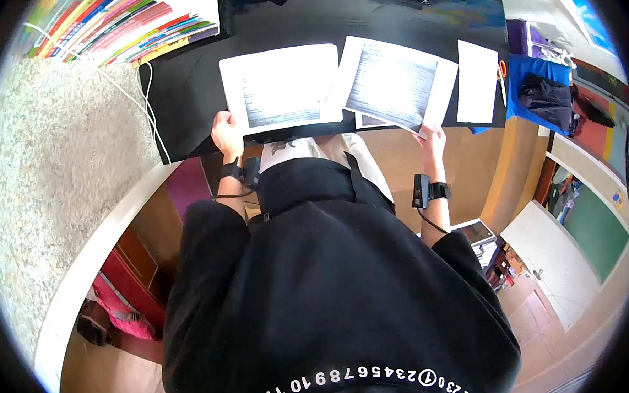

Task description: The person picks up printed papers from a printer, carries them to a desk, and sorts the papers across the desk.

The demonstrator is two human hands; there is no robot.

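Two printed pages, each pinched at one corner

Left hand (226, 136) pinches the near-left corner of the left page (280, 88), thumb on top; that page lies almost square to the near edge of the desk (284, 24). Right hand (432, 142) pinches the near-right corner of the right page (394, 82), which sits skewed, its held corner at the desk's near edge. Whether the pages touch or overlap at the middle is hard to tell.

Both grips are on white margin, which seems right: the print is uncovered and unlikely to smudge. A light pinch should do, since squeezing could crease a corner. Another sheet (371, 121) shows under the right page, so lifting rather than dragging would best avoid disturbing it. Sideways moves call for care towards the blank paper (476, 81) and scissors (503, 82) by the desk's right edge.
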